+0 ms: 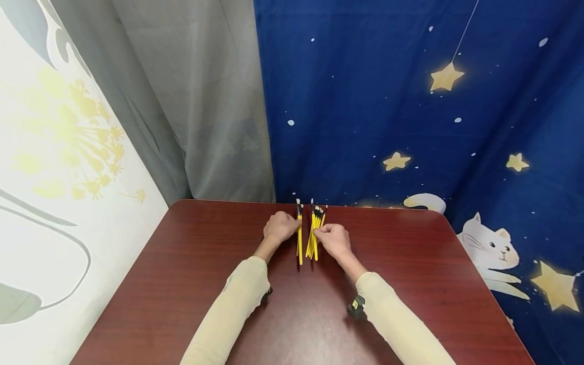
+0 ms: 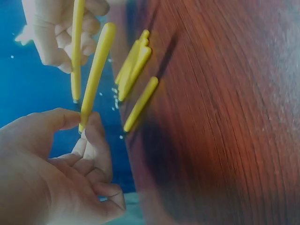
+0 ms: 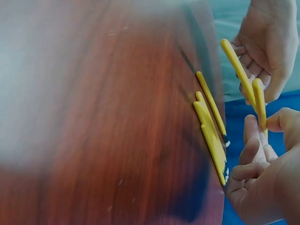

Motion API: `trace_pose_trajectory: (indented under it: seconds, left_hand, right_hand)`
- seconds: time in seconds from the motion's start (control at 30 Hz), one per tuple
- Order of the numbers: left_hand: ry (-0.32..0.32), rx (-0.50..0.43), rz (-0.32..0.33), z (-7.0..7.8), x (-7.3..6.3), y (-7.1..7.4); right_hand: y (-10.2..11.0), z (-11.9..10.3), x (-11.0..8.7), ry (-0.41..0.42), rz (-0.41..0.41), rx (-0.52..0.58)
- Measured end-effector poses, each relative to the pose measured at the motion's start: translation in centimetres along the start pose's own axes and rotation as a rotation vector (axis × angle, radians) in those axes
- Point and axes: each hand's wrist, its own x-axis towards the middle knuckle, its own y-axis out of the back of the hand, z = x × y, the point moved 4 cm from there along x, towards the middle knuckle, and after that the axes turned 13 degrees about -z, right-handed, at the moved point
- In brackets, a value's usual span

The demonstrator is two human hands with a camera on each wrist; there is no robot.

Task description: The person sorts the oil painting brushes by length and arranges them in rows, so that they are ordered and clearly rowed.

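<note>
Between thumb and fingers, my left hand (image 1: 280, 226) pinches a yellow-handled paintbrush (image 2: 97, 70). My right hand (image 1: 335, 239) pinches a second yellow paintbrush (image 3: 259, 101), close to the first one. Both held brushes are raised off the table, bristle ends pointing away from me. Below them, a single paintbrush (image 2: 141, 104) lies on the left. A bunch of several yellow paintbrushes (image 3: 210, 140) lies on the right, partly overlapping. They have black collars and pale tips, which show in the head view. My fingers hide part of the held brushes in the wrist views.
The dark red-brown wooden table (image 1: 310, 314) has its far edge just past the brushes. Behind it hang a grey curtain (image 1: 219, 126) and a blue starry curtain (image 1: 347, 126). A white patterned panel (image 1: 59, 228) stands at the left.
</note>
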Motion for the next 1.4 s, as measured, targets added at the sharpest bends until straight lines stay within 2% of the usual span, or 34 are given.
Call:
trace_pose_trajectory:
  seconds: [0.2, 0.4, 0.6, 0.73, 0.83, 1.1, 1.27, 1.4]
  left_hand:
    - [-0.064, -0.071, -0.091, 0.8, -1.5, -0.8]
    - [-0.126, -0.080, -0.159, 1.0, -3.1, -2.1]
    - [-0.152, -0.146, -0.259, 1.1, -4.5, -3.0]
    - [-0.160, -0.167, -0.300, 1.1, -5.5, -3.3]
    - [-0.158, -0.152, -0.320, 1.1, -6.4, -3.5]
    - [-0.173, 0.005, -0.349, 0.0, -8.6, -3.8]
    - [-0.176, 0.065, -0.383, -1.0, -9.9, -4.4]
    - [-0.201, 0.121, -0.428, -1.2, -11.0, -5.2]
  right_hand:
    - [0.4, 0.5, -1.6, 0.023, -0.035, 0.003]
    - [0.6, 0.8, -3.3, 0.080, -0.059, -0.023]
    - [0.9, 1.2, -5.1, 0.085, -0.086, -0.084]
    - [0.7, 1.5, -6.9, 0.098, -0.134, -0.089]
    - [0.5, 1.8, -8.3, 0.106, -0.163, -0.094]
    - [-0.4, 2.9, -11.4, 0.061, -0.173, -0.182]
    - [-0.7, 3.3, -13.1, 0.073, -0.189, -0.164]
    - [-0.7, 3.9, -14.3, 0.067, -0.190, -0.157]
